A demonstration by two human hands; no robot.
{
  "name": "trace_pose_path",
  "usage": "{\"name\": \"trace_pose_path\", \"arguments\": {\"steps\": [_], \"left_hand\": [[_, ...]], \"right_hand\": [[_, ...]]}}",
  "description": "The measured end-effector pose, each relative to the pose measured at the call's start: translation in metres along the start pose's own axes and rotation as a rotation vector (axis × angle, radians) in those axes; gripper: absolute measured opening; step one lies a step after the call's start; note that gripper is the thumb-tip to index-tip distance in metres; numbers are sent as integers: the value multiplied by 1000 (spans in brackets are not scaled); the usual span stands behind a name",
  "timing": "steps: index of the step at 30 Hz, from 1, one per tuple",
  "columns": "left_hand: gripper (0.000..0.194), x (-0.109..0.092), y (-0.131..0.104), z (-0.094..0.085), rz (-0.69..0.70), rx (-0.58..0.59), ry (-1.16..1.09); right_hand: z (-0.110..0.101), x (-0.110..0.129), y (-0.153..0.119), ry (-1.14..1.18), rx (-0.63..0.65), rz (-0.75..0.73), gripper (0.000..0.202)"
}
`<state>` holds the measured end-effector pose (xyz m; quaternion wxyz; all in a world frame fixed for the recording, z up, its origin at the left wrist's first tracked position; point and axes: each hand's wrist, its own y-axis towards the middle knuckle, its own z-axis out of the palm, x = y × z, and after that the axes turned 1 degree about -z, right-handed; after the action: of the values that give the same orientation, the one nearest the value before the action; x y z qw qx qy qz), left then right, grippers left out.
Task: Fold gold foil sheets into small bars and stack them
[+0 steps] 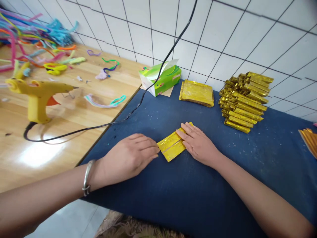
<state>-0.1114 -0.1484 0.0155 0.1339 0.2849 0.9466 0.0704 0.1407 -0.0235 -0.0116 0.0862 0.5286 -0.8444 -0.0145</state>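
Observation:
A folded piece of gold foil paper [172, 145] lies slantwise on the dark blue mat, with a seam running along its middle. Over its right end rests my right hand [196, 142], fingers stretched out and pressing it flat. My left hand [132, 153], with a silver bracelet at the wrist, has its fingers closed together at the paper's left edge; the fingertips are partly hidden. Behind them lies a flat stack of gold foil sheets [196, 93]. To the right of that stack rises a pile of folded gold foil strips [244, 102].
A yellow glue gun [37, 99] sits on the wooden table [74, 112], its black cord [128, 115] crossing onto the mat [198, 195]. A green tissue box [165, 81] stands near the tiled wall. Colourful pipe cleaners [59, 31] are heaped at far left; orange-gold pieces [309, 140] lie at the right edge.

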Motion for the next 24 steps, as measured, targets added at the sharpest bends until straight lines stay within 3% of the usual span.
{"name": "trace_pose_path", "arguments": {"steps": [5,14,17,24], "left_hand": [[22,21,12,1,-237,-50,-110],[16,23,22,13,-305,-12,-147],[20,18,22,13,-260,-22,-114],[42,17,20,14,41,79,19]], "right_hand": [[1,-1,1,8,5,-13,46],[3,-2,1,-23,17,-11,45],[3,-1,1,-26,17,-11,45],[1,0,2,-28,40,7,44]]}}
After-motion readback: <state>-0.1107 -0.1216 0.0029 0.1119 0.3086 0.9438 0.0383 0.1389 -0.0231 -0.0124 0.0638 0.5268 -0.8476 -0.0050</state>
